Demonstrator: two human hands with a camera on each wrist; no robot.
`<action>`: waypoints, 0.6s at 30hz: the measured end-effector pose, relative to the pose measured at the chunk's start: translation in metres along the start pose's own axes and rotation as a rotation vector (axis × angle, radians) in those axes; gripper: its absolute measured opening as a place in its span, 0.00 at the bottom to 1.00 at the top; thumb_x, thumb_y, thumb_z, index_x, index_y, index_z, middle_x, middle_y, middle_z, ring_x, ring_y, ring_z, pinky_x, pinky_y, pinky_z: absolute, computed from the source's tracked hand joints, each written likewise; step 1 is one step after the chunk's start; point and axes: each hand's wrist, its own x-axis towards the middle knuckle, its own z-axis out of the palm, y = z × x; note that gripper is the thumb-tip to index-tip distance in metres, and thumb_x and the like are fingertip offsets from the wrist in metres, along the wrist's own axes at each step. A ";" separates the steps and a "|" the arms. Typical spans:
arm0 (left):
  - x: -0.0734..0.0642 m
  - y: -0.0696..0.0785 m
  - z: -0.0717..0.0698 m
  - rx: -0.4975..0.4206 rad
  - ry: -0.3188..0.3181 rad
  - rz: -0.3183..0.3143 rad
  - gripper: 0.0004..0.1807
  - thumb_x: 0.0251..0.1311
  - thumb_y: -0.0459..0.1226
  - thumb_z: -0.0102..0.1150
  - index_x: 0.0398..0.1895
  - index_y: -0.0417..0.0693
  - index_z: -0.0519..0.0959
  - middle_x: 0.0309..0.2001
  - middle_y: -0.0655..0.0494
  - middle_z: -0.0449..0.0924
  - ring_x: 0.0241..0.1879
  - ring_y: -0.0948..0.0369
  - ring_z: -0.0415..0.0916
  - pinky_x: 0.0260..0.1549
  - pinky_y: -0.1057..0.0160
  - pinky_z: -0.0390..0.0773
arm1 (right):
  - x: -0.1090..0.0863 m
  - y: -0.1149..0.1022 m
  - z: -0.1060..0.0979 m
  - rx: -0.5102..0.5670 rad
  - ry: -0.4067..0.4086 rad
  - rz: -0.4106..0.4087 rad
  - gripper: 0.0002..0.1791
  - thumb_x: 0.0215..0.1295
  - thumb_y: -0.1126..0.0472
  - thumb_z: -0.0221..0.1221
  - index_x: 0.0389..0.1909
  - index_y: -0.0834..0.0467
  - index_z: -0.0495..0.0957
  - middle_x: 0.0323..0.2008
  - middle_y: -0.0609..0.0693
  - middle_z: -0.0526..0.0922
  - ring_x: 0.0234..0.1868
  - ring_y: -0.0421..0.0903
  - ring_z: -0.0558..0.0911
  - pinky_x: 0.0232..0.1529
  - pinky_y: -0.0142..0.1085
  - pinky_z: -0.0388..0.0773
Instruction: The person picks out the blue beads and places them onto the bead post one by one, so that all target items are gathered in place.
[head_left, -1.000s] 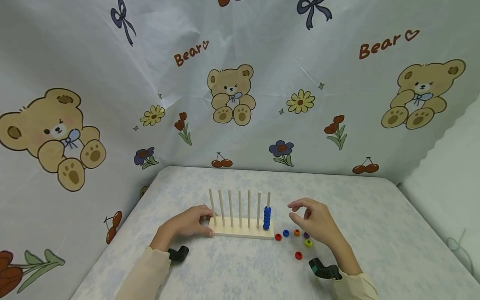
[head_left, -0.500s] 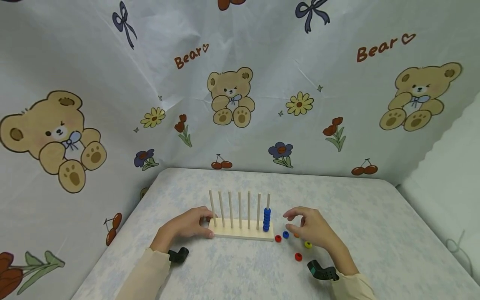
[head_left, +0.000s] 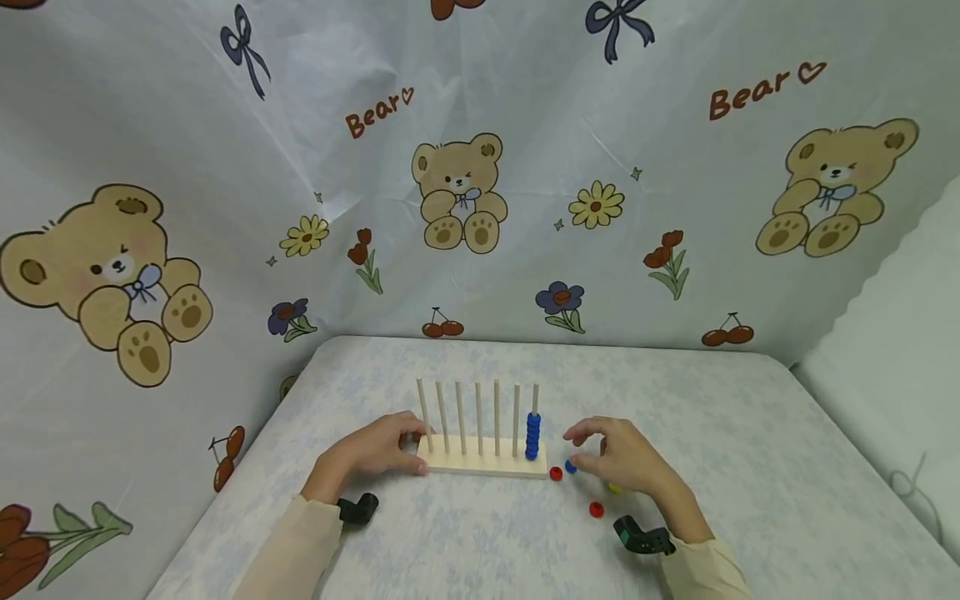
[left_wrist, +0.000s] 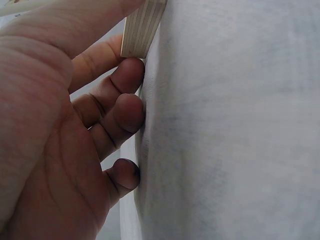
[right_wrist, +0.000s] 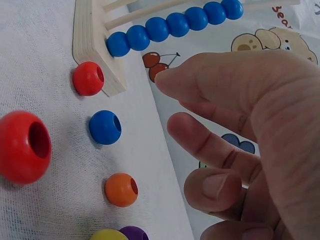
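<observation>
A wooden bead stand with a row of upright pegs stands mid-table. Its rightmost peg carries a stack of several blue beads. My left hand grips the left end of the base between thumb and fingers. Right of the stand, my right hand hovers over loose beads, fingers gently bent and holding nothing. Beneath it lie a blue bead, an orange bead, a yellow bead and a purple bead. In the head view this hand hides the orange and purple ones.
One red bead lies by the base's right corner. Another red bead is nearer the front. A pale patterned cloth covers the table, and a bear-print curtain hangs behind it.
My right hand has come down and a little left, towards the stand, and now covers the orange and purple beads in the head view. My left hand stays on the base.
</observation>
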 end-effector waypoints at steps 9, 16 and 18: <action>0.001 0.004 -0.003 0.003 0.000 0.012 0.27 0.48 0.55 0.76 0.52 0.63 0.82 0.39 0.62 0.75 0.39 0.61 0.69 0.38 0.62 0.70 | 0.003 0.004 0.003 0.005 -0.036 0.003 0.11 0.59 0.58 0.70 0.42 0.51 0.86 0.40 0.47 0.86 0.33 0.44 0.77 0.30 0.32 0.73; 0.001 0.004 -0.002 -0.012 -0.005 0.008 0.27 0.48 0.55 0.76 0.53 0.63 0.82 0.39 0.61 0.75 0.39 0.60 0.69 0.38 0.63 0.70 | 0.003 0.005 0.008 0.001 -0.036 0.023 0.10 0.57 0.58 0.72 0.41 0.50 0.86 0.38 0.45 0.86 0.38 0.45 0.79 0.34 0.34 0.73; 0.000 0.004 -0.002 -0.015 -0.006 0.003 0.27 0.48 0.55 0.77 0.53 0.63 0.82 0.39 0.61 0.75 0.40 0.60 0.69 0.39 0.63 0.70 | 0.003 0.005 0.010 0.000 -0.037 0.019 0.10 0.56 0.58 0.72 0.40 0.49 0.86 0.38 0.44 0.86 0.39 0.45 0.80 0.35 0.34 0.73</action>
